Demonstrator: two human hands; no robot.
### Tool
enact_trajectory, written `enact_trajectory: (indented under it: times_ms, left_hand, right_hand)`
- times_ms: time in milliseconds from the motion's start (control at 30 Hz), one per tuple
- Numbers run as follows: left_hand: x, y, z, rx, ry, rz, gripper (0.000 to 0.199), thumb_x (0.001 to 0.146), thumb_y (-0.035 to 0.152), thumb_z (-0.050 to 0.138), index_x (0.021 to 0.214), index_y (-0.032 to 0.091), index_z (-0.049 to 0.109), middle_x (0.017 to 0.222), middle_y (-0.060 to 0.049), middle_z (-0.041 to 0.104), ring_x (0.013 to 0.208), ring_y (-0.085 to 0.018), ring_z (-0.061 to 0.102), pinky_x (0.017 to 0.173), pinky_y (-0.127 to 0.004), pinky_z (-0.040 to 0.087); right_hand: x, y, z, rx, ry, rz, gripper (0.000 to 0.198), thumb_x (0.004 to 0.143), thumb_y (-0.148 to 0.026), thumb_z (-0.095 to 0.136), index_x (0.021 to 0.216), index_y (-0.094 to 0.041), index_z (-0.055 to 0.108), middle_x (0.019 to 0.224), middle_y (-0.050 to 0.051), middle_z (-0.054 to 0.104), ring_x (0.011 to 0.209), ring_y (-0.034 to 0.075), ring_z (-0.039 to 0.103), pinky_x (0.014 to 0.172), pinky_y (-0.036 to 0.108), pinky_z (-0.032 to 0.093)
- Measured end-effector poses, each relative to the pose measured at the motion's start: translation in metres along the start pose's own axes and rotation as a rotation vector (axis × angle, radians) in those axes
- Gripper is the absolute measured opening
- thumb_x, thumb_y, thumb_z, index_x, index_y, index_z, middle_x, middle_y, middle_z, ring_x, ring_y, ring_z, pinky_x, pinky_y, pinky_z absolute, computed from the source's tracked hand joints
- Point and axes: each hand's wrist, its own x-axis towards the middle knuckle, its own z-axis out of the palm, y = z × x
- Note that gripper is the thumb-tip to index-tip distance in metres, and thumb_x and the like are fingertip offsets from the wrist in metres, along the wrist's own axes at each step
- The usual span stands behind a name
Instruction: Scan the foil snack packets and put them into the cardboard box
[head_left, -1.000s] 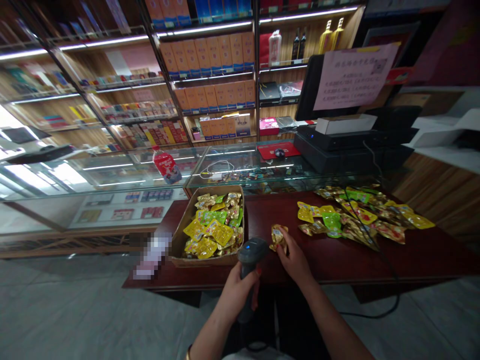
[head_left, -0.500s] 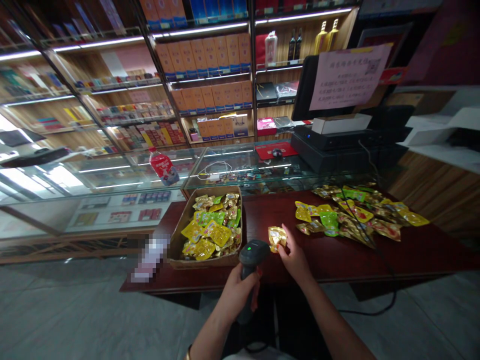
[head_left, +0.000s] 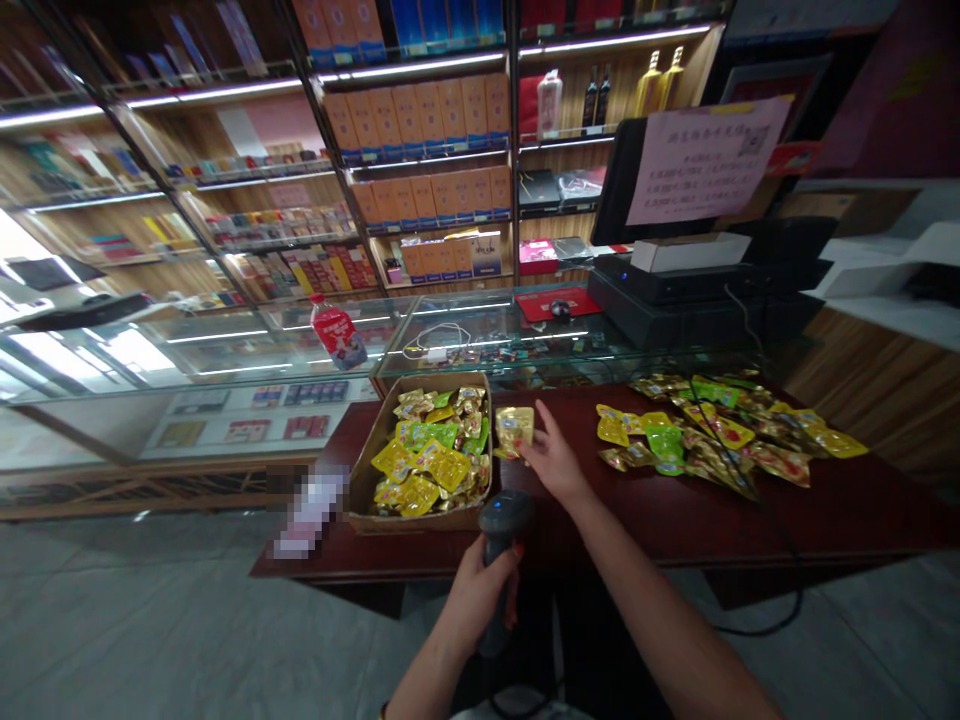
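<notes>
Your glass counter (head_left: 480,325) runs behind the cardboard box (head_left: 420,525), and your dark red table (head_left: 675,530) carries that box on its left part. Beyond the box, back and to the right, a dark monitor (head_left: 621,185) bears a pink printed sheet. A spread of gold, yellow and green packets (head_left: 709,465) lies on the table well to the right of the box; more such packets fill most of the box itself.

Your left hand (head_left: 476,590), in front of the box's near right corner, is wrapped firmly round the handle of a dark scanner (head_left: 504,512), thumb across the grip. The scanner's head, with a small blue light, stands upright at that corner; you cannot tell from this view whether it touches the cardboard.

Your right hand (head_left: 556,465), to the right of the box, is partly spread, one finger stretched past the upper right of a gold packet (head_left: 514,428). The thumb side grips its lower right edge. That packet is just beside the box's right wall, printed face up; whether it clears the tabletop cannot be told.
</notes>
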Motion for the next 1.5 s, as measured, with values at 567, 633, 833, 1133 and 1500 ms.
enact_trajectory:
  times_ms: [567,633,833,1133,1500]
  left_hand:
    - [-0.003,0.005,0.008,0.063,-0.054,-0.035,0.046,0.074,0.060,0.072,0.086,0.022,0.050,0.048,0.008,0.052,0.031,-0.010,0.045,0.031,-0.019,0.036]
    - [-0.002,0.006,0.010,0.065,-0.069,-0.031,0.045,0.075,0.059,0.071,0.086,0.022,0.050,0.048,0.008,0.052,0.032,-0.010,0.046,0.031,-0.019,0.036]
    - [-0.001,0.009,0.013,0.068,-0.074,-0.019,0.046,0.074,0.060,0.073,0.085,0.022,0.050,0.047,0.008,0.051,0.031,-0.010,0.044,0.031,-0.020,0.036]
    - [0.001,0.016,0.012,0.015,-0.040,0.004,0.046,0.073,0.059,0.074,0.085,0.021,0.051,0.048,0.008,0.053,0.032,-0.009,0.044,0.032,-0.019,0.036]
    - [0.003,0.025,0.017,0.018,-0.125,0.022,0.034,0.072,0.047,0.071,0.082,0.020,0.054,0.049,0.007,0.053,0.031,-0.009,0.044,0.031,-0.019,0.037]
  right_hand:
    - [-0.060,0.016,-0.134,-1.588,0.542,-0.058,0.041,0.100,-0.033,0.043,0.129,-0.018,0.069,0.152,0.024,0.048,0.142,0.043,0.036,0.106,0.068,0.029]
    - [-0.068,0.024,-0.127,-1.554,0.513,-0.077,0.037,0.100,-0.033,0.044,0.117,-0.022,0.075,0.151,0.019,0.050,0.140,0.040,0.040,0.106,0.063,0.032]
    - [-0.083,0.034,-0.098,-1.398,0.327,-0.074,0.039,0.099,-0.031,0.046,0.130,-0.025,0.068,0.150,0.016,0.051,0.133,0.033,0.050,0.102,0.049,0.042]
    - [-0.088,0.036,-0.104,-1.074,0.252,-0.157,0.046,0.098,-0.027,0.041,0.137,-0.018,0.064,0.125,0.013,0.072,0.111,0.026,0.066,0.096,0.041,0.051]
    - [-0.090,0.033,-0.106,-0.917,0.313,-0.143,0.047,0.093,-0.029,0.046,0.135,-0.022,0.067,0.112,0.010,0.076,0.096,0.023,0.073,0.085,0.034,0.058]
